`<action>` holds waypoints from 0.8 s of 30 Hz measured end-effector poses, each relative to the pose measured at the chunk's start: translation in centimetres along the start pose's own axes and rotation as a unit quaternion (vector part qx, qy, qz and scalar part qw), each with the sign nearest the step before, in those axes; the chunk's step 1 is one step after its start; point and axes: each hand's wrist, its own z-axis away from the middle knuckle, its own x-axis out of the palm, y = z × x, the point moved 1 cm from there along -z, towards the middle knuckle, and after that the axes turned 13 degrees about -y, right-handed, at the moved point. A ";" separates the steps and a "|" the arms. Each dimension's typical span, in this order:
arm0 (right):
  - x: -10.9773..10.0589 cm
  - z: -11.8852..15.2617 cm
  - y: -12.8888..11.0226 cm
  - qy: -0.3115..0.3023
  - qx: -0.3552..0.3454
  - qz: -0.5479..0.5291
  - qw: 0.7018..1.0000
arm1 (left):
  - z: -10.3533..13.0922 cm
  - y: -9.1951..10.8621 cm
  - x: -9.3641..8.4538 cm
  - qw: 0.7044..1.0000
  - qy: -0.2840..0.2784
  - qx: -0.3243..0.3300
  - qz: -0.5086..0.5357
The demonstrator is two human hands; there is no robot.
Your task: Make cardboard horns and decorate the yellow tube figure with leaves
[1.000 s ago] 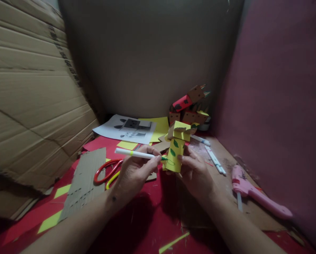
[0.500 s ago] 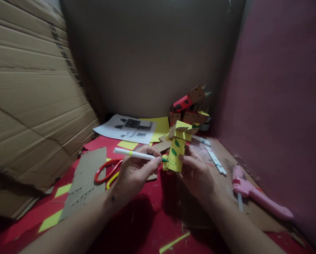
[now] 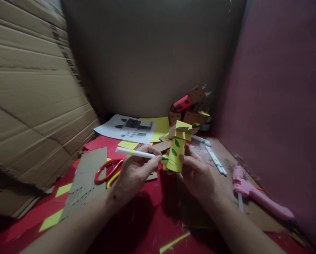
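Observation:
Between the fingers of my left hand (image 3: 139, 169) is a white marker (image 3: 136, 152) with a yellow band, its green tip at the left side of a yellow paper figure (image 3: 175, 155). Green leaves and one leaf outline are drawn on the figure's round body, and a box-shaped head with cardboard pieces sits on top. My right hand (image 3: 198, 173) is closed around the figure from the right and keeps it roughly upright. Scissors (image 3: 109, 171) with red and yellow handles lie by my left hand, partly hidden by it.
A corrugated cardboard strip (image 3: 86, 180) lies at left. Behind are a printed sheet (image 3: 128, 128), yellow paper (image 3: 161, 128) and several red and brown cardboard figures (image 3: 184, 104). At right are white markers (image 3: 216, 160) and a pink glue gun (image 3: 260, 197). A large cardboard panel (image 3: 36, 91) rises at left.
The marker and my left hand have shifted very slightly to the right. The leaf outline looks a little more complete at its left end. My right hand and the figure stay put.

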 end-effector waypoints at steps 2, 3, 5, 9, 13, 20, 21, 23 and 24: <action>0.0 0.0 0.0 -0.004 0.000 0.000 1.000 | 0.0 0.0 0.0 1.000 0.006 0.003 -0.003; 0.0 0.1 0.0 -0.006 0.000 0.000 1.000 | 0.0 0.0 0.1 1.000 0.009 0.002 -0.003; -0.1 0.1 0.0 -0.007 -0.002 0.000 1.000 | 0.1 0.1 0.1 1.000 0.013 -0.001 -0.006; 0.0 0.0 0.0 -0.008 -0.006 -0.001 1.000 | 0.2 0.1 0.2 1.000 0.011 -0.002 -0.006; -0.1 0.0 0.1 -0.008 -0.012 -0.003 1.000 | 0.2 0.1 0.1 1.000 0.006 0.001 0.005; -0.1 0.0 0.0 -0.005 -0.003 -0.002 1.000 | 0.3 0.1 0.1 1.000 0.001 0.014 -0.010; -0.1 0.1 0.0 -0.005 -0.004 -0.001 1.000 | 0.3 0.1 0.1 1.000 0.000 0.014 -0.011; 0.0 0.1 -0.1 -0.006 -0.003 0.002 1.000 | 0.2 0.1 0.1 1.000 -0.001 0.014 -0.007; 0.0 0.1 -0.1 -0.007 -0.003 0.004 1.000 | 0.2 0.1 0.1 1.000 -0.002 0.015 -0.005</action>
